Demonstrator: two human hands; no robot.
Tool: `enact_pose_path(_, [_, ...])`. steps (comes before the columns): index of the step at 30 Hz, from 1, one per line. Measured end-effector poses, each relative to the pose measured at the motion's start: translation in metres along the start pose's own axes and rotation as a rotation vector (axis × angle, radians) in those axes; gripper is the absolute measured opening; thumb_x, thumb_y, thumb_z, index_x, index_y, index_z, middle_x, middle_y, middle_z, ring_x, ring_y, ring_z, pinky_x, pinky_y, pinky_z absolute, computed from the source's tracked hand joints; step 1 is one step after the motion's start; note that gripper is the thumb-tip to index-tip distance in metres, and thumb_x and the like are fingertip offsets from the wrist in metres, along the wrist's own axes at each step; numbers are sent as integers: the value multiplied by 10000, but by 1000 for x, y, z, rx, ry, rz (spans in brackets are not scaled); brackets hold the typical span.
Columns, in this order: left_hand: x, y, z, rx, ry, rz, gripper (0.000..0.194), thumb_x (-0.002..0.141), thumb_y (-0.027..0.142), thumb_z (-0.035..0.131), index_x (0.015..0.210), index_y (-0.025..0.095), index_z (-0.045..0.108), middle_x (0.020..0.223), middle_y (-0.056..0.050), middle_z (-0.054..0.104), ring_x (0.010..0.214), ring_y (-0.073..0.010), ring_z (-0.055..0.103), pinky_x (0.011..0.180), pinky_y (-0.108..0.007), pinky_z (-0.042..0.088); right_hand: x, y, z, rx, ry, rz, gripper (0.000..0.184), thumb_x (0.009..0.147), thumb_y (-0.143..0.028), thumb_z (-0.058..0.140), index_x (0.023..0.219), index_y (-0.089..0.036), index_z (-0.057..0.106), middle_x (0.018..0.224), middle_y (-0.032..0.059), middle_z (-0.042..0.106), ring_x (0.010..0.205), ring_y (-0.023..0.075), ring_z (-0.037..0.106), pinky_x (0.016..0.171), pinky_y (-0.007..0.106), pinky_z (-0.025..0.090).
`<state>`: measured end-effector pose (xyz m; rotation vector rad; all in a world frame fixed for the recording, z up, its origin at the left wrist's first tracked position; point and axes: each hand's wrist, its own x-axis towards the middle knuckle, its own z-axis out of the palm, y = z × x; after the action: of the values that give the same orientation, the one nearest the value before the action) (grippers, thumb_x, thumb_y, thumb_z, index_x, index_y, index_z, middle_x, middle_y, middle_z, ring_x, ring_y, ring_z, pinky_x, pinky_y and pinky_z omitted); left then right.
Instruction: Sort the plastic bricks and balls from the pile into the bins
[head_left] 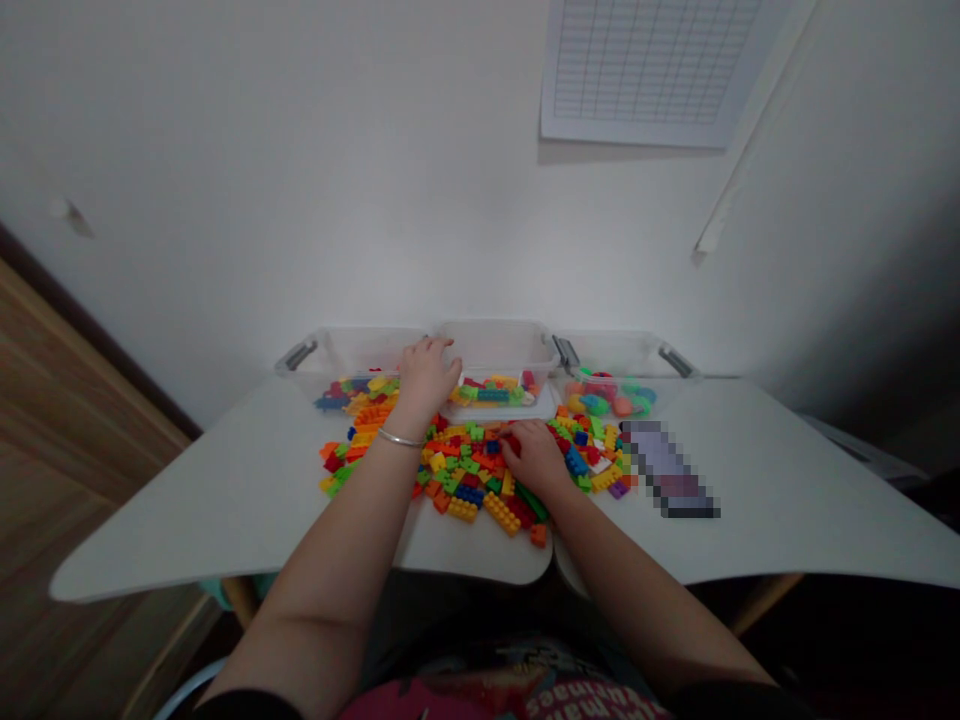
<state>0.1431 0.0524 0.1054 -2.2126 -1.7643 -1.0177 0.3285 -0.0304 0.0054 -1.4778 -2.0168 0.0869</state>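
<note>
A heap of colourful plastic building blocks (465, 475) covers the middle of the white table (225, 490). My left hand (426, 378), with a silver bracelet on the wrist, hovers with curled fingers over the rim between the left clear bin (352, 355) and the middle clear bin (499, 350); whether it holds anything is hidden. My right hand (534, 452) rests on the heap with its fingers closed around a red block (511, 440).
A third clear bin (626, 355) at the right holds rounder coloured pieces. A blurred-out dark flat object (671, 470) lies to the right of the heap. The bins stand against a white wall. Wooden panelling is at the left.
</note>
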Motion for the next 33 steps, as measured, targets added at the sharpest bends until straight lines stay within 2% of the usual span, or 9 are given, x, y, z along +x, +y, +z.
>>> enact_pose_path(3, [-15, -1, -2, -36, 99, 70, 438, 852, 263, 580, 1267, 127, 610, 1343, -158, 567, 1246, -288, 501, 1083, -425, 378, 0, 0, 0, 1, -1, 1, 156, 872, -193, 566, 967, -198, 689, 1002, 76, 708, 991, 240, 576, 941, 370, 446])
enact_pose_path(6, [-37, 1, -2, -60, 111, 127, 375, 856, 230, 567, 1219, 172, 639, 1263, -126, 605, 1186, -279, 537, 1049, -440, 414, 0, 1, 2, 1, 10, 1, 159, 883, -207, 559, 978, -196, 687, 1010, 78, 708, 996, 240, 579, 944, 372, 445])
enact_pose_path(10, [-65, 3, 5, -52, -39, 228, 297, 854, 166, 528, 1095, 209, 697, 1134, -85, 671, 1085, -251, 585, 991, -429, 460, 0, 2, 4, 10, 24, -4, 163, 884, -208, 558, 990, -194, 681, 1008, 74, 706, 1001, 239, 579, 953, 375, 442])
enact_pose_path(13, [-81, -1, 14, -40, -183, 297, 286, 836, 166, 557, 1077, 203, 706, 1134, -80, 690, 1084, -252, 599, 985, -426, 472, 0, 3, 4, 14, 17, -17, 172, 876, -209, 566, 1003, -183, 679, 1014, 79, 704, 1001, 240, 579, 957, 378, 443])
enact_pose_path(15, [-87, -4, 21, -35, -238, 328, 306, 837, 166, 559, 1109, 189, 698, 1170, -88, 690, 1115, -255, 598, 1003, -429, 466, 0, 2, 3, 22, 11, -28, 182, 857, -202, 585, 1012, -175, 677, 1020, 82, 704, 1005, 238, 581, 964, 377, 441])
enact_pose_path(20, [-97, -11, 34, 10, -295, 367, 426, 831, 126, 532, 1233, 199, 650, 1257, -94, 669, 1153, -255, 596, 1028, -437, 452, -1, 0, 0, 28, 4, -57, 186, 834, -232, 629, 1005, -180, 680, 1014, 70, 705, 1002, 241, 580, 964, 384, 440])
enact_pose_path(24, [-99, -13, 37, 11, -312, 353, 392, 860, 165, 527, 1231, 189, 652, 1253, -92, 673, 1150, -258, 596, 1032, -431, 450, -1, -2, -1, 24, -8, -59, 217, 831, -289, 658, 1025, -196, 686, 1040, 72, 696, 1032, 241, 572, 982, 396, 433])
enact_pose_path(33, [-102, -16, 40, -38, -304, 328, 375, 869, 177, 540, 1227, 175, 651, 1265, -97, 662, 1173, -249, 582, 1046, -413, 445, -1, -2, -1, 20, -38, -35, 227, 817, -280, 682, 1030, -209, 708, 1086, 82, 690, 1070, 246, 557, 999, 410, 425])
